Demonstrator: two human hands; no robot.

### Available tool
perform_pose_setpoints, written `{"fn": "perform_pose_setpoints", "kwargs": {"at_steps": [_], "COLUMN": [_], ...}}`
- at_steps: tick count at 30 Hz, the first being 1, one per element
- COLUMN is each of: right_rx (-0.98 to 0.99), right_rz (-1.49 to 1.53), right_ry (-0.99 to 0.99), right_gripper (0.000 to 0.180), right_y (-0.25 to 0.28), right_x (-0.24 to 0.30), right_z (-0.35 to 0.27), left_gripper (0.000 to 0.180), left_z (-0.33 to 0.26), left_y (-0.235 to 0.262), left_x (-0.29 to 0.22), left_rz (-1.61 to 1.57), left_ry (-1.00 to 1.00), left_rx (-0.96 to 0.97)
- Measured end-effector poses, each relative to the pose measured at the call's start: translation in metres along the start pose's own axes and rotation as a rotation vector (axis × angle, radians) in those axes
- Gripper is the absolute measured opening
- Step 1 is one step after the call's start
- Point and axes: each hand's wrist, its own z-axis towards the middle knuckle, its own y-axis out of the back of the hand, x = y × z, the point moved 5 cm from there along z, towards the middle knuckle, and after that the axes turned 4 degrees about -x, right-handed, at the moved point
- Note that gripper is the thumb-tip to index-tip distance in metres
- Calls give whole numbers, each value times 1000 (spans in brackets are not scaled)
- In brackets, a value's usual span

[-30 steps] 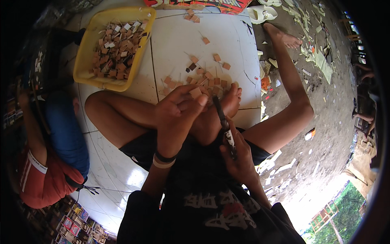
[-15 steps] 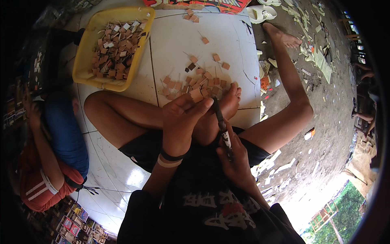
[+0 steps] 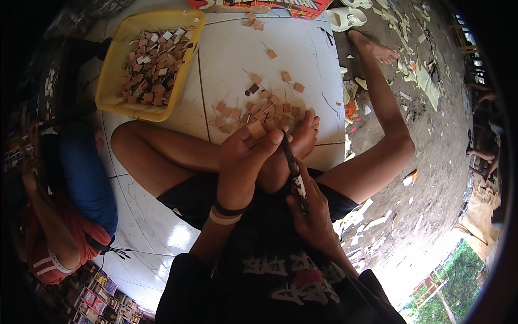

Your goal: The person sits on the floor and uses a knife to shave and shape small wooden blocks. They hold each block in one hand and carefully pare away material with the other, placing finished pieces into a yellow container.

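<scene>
Far left: a yellow tray (image 3: 110, 81) filled with small wooden tiles (image 3: 151, 59) rests on the white floor (image 3: 162, 237). Beside it, at the left edge, a person in a blue and red garment (image 3: 81, 183) sits close to the seated person's left knee.

Centre: loose tiles (image 3: 259, 110) lie scattered on the floor beyond the crossed legs, just past the bare foot (image 3: 302, 137). The left hand (image 3: 243, 162), wearing a black wristband and a pale band, reaches forward over the shin; its fingers (image 3: 264, 146) are pressed together around one tan tile (image 3: 256, 129), held at the near edge of the pile.

Right of centre: the right hand (image 3: 313, 210) rests near the lap, its fingers curled tightly around a dark marker (image 3: 291, 164), whose tip points up toward the left fingertips and the held tile.

Right: the outstretched right leg (image 3: 383, 119) lies on dirt ground (image 3: 442, 162) littered with paper scraps. A pale sandal (image 3: 345, 16) lies at the far edge.
</scene>
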Motion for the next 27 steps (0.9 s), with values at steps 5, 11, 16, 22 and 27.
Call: {"fn": "perform_pose_setpoints", "kwargs": {"at_steps": [5, 11, 16, 22, 27], "right_rx": [271, 460, 439, 456, 319], "right_rz": [463, 1072, 1153, 889, 752], "right_ry": [-248, -447, -468, -588, -751], "right_gripper": [41, 29, 39, 48, 57], "right_y": [3, -6, -11, 3, 12], "right_x": [-4, -3, -4, -13, -26], "right_z": [-6, -21, -20, -15, -9], "left_gripper": [28, 32, 27, 29, 18], "left_z": [0, -6, -2, 6, 7], "left_y": [1, -1, 1, 19, 20], "left_x": [4, -2, -8, -9, -9], "left_rz": [-133, -231, -197, -145, 73], "left_ry": [110, 223, 111, -30, -142], "left_rx": [83, 205, 112, 26, -5]}}
